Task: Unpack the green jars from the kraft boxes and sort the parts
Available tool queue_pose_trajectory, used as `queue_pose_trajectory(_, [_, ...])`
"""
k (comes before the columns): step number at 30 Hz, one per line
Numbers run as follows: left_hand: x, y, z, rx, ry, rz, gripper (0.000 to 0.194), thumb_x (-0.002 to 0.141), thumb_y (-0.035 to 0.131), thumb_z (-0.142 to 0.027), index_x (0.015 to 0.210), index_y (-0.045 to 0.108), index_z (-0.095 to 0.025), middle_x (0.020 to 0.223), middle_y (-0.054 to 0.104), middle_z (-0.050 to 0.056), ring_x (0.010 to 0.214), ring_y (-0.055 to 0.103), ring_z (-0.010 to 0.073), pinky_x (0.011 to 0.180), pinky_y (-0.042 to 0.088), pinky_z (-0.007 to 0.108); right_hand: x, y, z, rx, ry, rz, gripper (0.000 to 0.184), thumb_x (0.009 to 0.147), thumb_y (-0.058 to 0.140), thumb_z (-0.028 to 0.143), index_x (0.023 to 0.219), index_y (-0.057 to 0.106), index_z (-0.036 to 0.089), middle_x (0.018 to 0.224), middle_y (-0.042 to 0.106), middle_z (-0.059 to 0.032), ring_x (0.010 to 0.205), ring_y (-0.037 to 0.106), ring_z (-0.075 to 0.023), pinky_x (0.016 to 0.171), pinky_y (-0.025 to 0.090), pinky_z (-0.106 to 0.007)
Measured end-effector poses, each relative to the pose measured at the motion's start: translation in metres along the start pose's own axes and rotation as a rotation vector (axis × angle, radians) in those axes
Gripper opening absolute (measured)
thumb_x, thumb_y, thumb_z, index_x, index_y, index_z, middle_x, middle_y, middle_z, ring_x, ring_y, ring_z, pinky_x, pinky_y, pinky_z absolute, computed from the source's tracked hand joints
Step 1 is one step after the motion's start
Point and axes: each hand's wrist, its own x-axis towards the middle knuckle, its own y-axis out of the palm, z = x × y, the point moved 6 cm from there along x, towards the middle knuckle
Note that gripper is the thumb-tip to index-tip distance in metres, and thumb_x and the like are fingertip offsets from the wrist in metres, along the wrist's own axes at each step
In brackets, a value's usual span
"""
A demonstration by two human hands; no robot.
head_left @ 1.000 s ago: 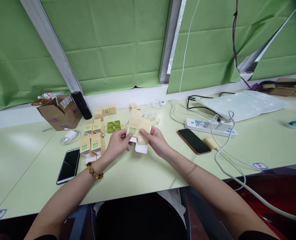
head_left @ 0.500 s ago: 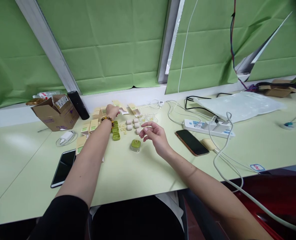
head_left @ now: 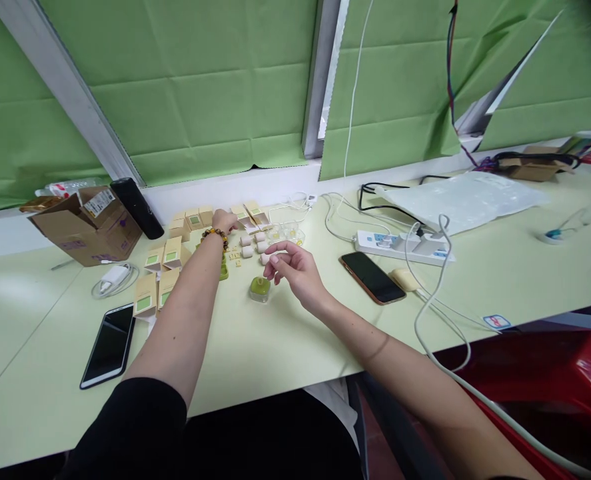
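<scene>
Boxes (head_left: 174,252) on table (head_left: 285,347), apparently curtains (head_left: 210,100) behind

This looks like a small workroom or an office, though which of the two is hard to tell; a long pale table (head_left: 265,353) runs along a wall (head_left: 280,177) with grey frames (head_left: 316,80), apparently of windows, between lengths of green cloth (head_left: 215,87); a sticker (head_left: 496,322) sits at the table's front edge; a power strip (head_left: 402,247) with plugs in it, dark cables (head_left: 540,158) and a charger (head_left: 114,278) speak for a desk; small boxes (head_left: 146,295) in rows, little cylinders (head_left: 246,251) and an open carton (head_left: 88,235) speak for a workbench
</scene>
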Motion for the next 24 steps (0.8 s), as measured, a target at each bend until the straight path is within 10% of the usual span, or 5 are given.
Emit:
queue_pose_trajectory(7, [-0.024, -0.022, -0.012, 0.013, 0.119, -0.014, 0.011, 0.074, 0.076, -0.008, 0.083, 0.071, -0.012, 0.077, 0.074, 0.019, 0.070, 0.070, 0.0259, 0.066, 0.052, 0.035, 0.001, -0.005, 0.000, -0.050, -0.058, -0.034, 0.037, 0.087, 0.075, 0.057, 0.099, 0.064, 0.024, 0.069, 0.071, 0.0010, 0.061, 0.062, -0.0153, 0.057, 0.044, -0.028])
queue_pose_trajectory(13, [-0.098, -0.033, -0.025, -0.032, 0.346, 0.075, 0.032, 0.083, 0.070, -0.013, 0.114, 0.074, -0.018, 0.093, 0.079, 0.009, 0.076, 0.068, 0.0192, 0.074, 0.053, 0.029, 0.014, -0.018, -0.006, -0.233, -0.061, -0.028, 0.026, 0.089, 0.071, 0.048, 0.091, 0.065, 0.023, 0.067, 0.068, 0.0009, 0.059, 0.060, -0.0155, 0.060, 0.048, -0.031])
queue_pose_trajectory(18, [-0.198, -0.027, 0.002, 0.000, 0.660, 0.364, 0.055, 0.077, 0.068, -0.010, 0.130, 0.069, -0.025, 0.113, 0.079, 0.008, 0.106, 0.073, 0.0269, 0.089, 0.056, 0.035, 0.020, -0.024, -0.019, -0.793, -0.004, 0.176, 0.015, 0.083, 0.080, 0.034, 0.091, 0.072, 0.025, 0.083, 0.076, -0.0021, 0.066, 0.064, -0.0176, 0.062, 0.044, -0.031])
queue_pose_trajectory(21, [-0.242, -0.023, 0.032, 0.081, 0.690, 0.523, 0.065, 0.080, 0.066, -0.014, 0.143, 0.060, -0.029, 0.129, 0.075, 0.009, 0.125, 0.068, 0.0307, 0.099, 0.055, 0.041, 0.015, -0.019, -0.030, -0.995, 0.052, 0.339, 0.041, 0.069, 0.093, 0.038, 0.103, 0.072, 0.027, 0.094, 0.078, -0.0028, 0.077, 0.068, -0.0226, 0.063, 0.042, -0.031])
queue_pose_trajectory(24, [-0.263, -0.028, 0.050, 0.134, 0.730, 0.490, 0.048, 0.088, 0.064, -0.023, 0.135, 0.063, -0.027, 0.132, 0.072, 0.011, 0.123, 0.067, 0.0322, 0.104, 0.053, 0.045, 0.010, -0.008, -0.038, -1.087, 0.058, 0.395, 0.049, 0.067, 0.096, 0.041, 0.105, 0.071, 0.025, 0.099, 0.078, -0.0062, 0.089, 0.070, -0.0283, 0.065, 0.041, -0.032])
